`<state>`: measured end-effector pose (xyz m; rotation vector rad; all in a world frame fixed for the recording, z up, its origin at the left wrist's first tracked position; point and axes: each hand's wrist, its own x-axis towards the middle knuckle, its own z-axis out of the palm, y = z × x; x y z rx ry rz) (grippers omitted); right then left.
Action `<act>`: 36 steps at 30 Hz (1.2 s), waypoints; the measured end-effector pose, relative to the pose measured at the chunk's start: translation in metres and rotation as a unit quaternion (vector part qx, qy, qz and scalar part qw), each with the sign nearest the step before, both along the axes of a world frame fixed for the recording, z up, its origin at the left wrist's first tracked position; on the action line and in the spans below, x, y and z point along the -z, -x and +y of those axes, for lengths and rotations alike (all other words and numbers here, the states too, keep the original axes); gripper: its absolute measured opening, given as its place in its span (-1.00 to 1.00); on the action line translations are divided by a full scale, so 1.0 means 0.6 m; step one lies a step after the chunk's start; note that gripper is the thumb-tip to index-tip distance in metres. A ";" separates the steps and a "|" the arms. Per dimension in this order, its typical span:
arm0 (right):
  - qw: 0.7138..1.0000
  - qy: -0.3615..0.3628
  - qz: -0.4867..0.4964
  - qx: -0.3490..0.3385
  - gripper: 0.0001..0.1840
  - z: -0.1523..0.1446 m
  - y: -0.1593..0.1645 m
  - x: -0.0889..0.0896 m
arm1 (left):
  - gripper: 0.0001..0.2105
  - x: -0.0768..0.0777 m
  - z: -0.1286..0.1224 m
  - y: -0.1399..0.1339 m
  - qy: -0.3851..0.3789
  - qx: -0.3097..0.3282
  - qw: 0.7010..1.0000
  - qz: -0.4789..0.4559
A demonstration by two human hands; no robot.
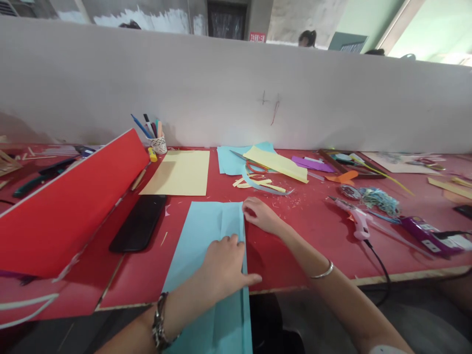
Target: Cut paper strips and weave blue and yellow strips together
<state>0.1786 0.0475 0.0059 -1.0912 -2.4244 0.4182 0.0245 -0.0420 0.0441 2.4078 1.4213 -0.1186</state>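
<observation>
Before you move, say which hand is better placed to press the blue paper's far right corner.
Likely the right hand: it's at that corner of the blue paper; the left hand lies nearer the camera.

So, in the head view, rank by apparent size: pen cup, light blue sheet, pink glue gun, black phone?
1. Light blue sheet, partly covered
2. Black phone
3. Pink glue gun
4. Pen cup

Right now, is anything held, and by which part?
The right hand is at the far right corner of the blue paper, perhaps pinching it; the left hand lies over its folded side.
</observation>
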 end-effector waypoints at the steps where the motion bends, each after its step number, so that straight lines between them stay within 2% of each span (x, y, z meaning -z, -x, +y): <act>1: 1.000 -0.003 -0.001 0.005 -0.84 -0.001 -0.005 -0.002 | -0.64 0.005 -0.004 -0.005 0.004 0.019 1.000 -0.001; 5: 0.999 -0.031 -0.014 0.035 -0.85 -0.012 -0.031 -0.012 | -0.90 0.027 0.003 -0.004 0.013 0.023 0.999 -0.032; 7: 0.996 -0.053 -0.041 0.055 -0.86 -0.022 -0.044 -0.017 | -0.93 0.031 0.008 0.002 0.024 0.018 0.998 -0.052; 9: 0.994 -0.055 -0.077 0.062 -0.86 -0.035 -0.054 -0.019 | -0.92 0.028 0.003 0.005 0.017 0.015 0.999 -0.050; 11: 0.992 -0.037 -0.106 0.061 -0.87 -0.046 -0.062 -0.021 | -0.81 0.024 -0.013 0.004 -0.002 0.032 0.999 -0.037; 15: 0.988 -0.001 -0.126 0.090 -0.89 -0.061 -0.077 -0.022 | -0.50 0.040 -0.064 0.009 -0.038 0.132 0.990 -0.018; 19: 0.983 -0.014 -0.127 0.134 -0.89 -0.072 -0.082 -0.024 | -0.57 0.070 -0.084 0.049 -0.105 0.141 0.984 0.028; 22: 0.978 -0.079 -0.101 0.166 -0.85 -0.096 -0.061 -0.027 | -0.53 0.066 -0.073 0.086 -0.109 0.128 0.985 0.045; 23: 0.980 -0.100 -0.086 0.152 -0.84 -0.107 -0.049 -0.027 | -0.53 0.061 -0.068 0.095 -0.105 0.112 0.986 0.061; 25: 0.986 -0.134 -0.069 0.073 -0.82 -0.129 -0.018 -0.025 | -0.56 0.048 -0.059 0.106 -0.108 0.079 0.987 0.092; 28: 0.977 -0.203 -0.061 -0.034 -0.82 -0.151 0.029 -0.019 | -0.67 0.033 -0.052 0.110 -0.161 0.074 0.980 0.086; 30: 0.965 -0.245 -0.069 -0.057 -0.86 -0.154 0.052 -0.015 | -0.72 0.027 -0.049 0.110 -0.228 0.086 0.969 0.040; 33: 0.943 -0.319 -0.063 -0.071 -0.82 -0.150 0.072 -0.020 | -0.65 0.014 -0.044 0.112 -0.308 0.108 0.944 -0.051; 36: 0.924 -0.374 -0.030 -0.077 -0.74 -0.146 0.083 -0.036 | -0.61 -0.006 -0.037 0.114 -0.312 0.106 0.937 -0.115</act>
